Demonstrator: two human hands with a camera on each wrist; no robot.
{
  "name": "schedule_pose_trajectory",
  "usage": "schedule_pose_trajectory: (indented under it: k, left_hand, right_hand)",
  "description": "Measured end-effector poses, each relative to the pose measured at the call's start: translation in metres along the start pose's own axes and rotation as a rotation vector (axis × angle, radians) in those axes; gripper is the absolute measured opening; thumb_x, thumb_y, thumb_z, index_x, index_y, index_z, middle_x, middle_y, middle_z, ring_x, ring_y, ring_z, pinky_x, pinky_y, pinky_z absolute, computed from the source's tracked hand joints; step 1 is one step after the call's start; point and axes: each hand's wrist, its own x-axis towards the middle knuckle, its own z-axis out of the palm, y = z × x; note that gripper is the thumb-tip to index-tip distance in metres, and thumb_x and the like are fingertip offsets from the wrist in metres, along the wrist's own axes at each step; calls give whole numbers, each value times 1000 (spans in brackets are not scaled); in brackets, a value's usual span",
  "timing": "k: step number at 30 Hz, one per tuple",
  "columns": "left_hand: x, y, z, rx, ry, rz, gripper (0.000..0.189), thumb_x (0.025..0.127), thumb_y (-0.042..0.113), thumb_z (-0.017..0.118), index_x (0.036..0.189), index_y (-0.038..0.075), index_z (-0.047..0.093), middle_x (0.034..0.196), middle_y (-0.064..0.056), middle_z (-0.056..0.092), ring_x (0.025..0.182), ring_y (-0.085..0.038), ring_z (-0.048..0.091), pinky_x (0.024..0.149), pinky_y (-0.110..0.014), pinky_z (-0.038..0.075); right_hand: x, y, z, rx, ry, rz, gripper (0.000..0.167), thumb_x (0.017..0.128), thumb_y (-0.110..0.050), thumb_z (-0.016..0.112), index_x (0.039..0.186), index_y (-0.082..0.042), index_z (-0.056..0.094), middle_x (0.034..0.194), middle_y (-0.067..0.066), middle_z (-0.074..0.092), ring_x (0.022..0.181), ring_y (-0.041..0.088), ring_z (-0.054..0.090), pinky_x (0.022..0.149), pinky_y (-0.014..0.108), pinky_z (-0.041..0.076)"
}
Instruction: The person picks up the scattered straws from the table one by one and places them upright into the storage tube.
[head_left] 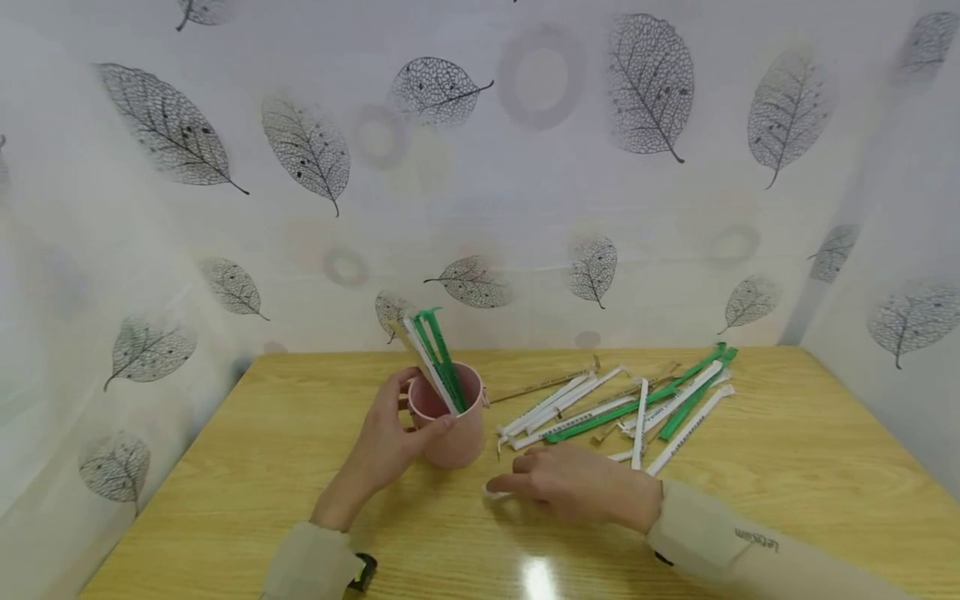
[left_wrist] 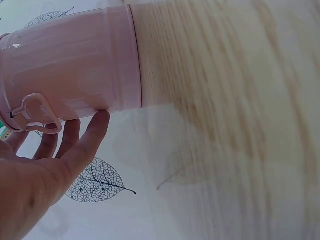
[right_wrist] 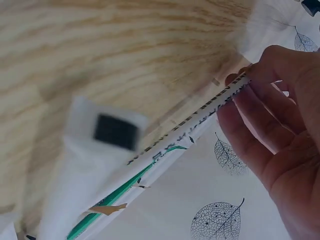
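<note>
A small pink metal bucket (head_left: 455,440) stands upright on the table, with several wrapped straws (head_left: 448,373) in white, green and brown leaning inside it. My left hand (head_left: 392,435) holds the bucket from its left side, thumb at the rim; the left wrist view shows fingers against its wall near a wire handle (left_wrist: 42,107). Low over the table, right of the bucket, my right hand (head_left: 573,485) pinches a white wrapped straw (right_wrist: 200,114) with dark print. Its white end (head_left: 495,494) pokes out past the fingertips in the head view; the hand covers most of the rest.
Beyond my right hand lies a loose pile of white, brown and green wrapped straws (head_left: 600,423), crossing one another. The wooden table (head_left: 247,483) ends at a pale curtain (head_left: 517,192) printed with leaves, which also hangs at both sides.
</note>
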Motion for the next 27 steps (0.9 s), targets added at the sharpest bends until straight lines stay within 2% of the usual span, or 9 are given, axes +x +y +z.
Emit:
schedule_pose_trajectory:
  k: [4, 10, 12, 17, 22, 27]
  left_hand:
    - [0, 0, 1, 0, -3, 1, 78, 89, 37, 80, 151, 16, 37, 142, -13, 51, 115, -31, 62, 86, -38, 59]
    - [0, -1, 1, 2, -3, 5, 78, 89, 36, 80, 151, 16, 37, 141, -13, 51, 115, -31, 62, 86, -37, 60]
    - [0, -1, 1, 3, -3, 5, 78, 89, 36, 80, 151, 15, 37, 140, -13, 51, 115, -31, 63, 86, -37, 60]
    - [0, -1, 0, -1, -2, -20, 79, 89, 38, 80, 152, 16, 36, 140, -12, 50, 116, -31, 62, 88, -39, 60]
    - [-1, 0, 0, 1, -4, -40, 80, 89, 39, 80, 152, 17, 36, 142, -12, 49, 117, -31, 61, 89, -40, 60]
    - [0, 2, 0, -6, -3, -42, 79, 89, 39, 80, 152, 17, 36, 141, -11, 50, 117, -32, 61, 89, -41, 60]
  right_hand:
    - [-1, 4, -4, 50, 73, -5, 61, 85, 0, 73, 140, -25, 62, 86, -8, 63, 66, -2, 37, 55, 7, 30]
    - [-3, 12, -20, 80, 293, -23, 76, 79, 8, 75, 146, -20, 55, 87, -6, 64, 65, -1, 43, 61, 8, 40]
    - [-4, 16, -25, 103, 340, -19, 78, 79, 8, 75, 148, -18, 51, 84, -7, 61, 64, -1, 41, 61, 8, 39]
    - [-4, 24, -38, 187, 457, 2, 73, 81, 9, 75, 147, -10, 51, 91, -4, 63, 73, 3, 51, 64, 12, 43]
    - [-4, 34, -48, 317, 587, 12, 66, 81, 15, 70, 143, -1, 53, 103, 4, 70, 88, 11, 67, 75, 15, 56]
    - [-3, 41, -54, 368, 723, 41, 62, 79, 16, 73, 136, -1, 58, 102, 7, 73, 88, 17, 74, 76, 20, 60]
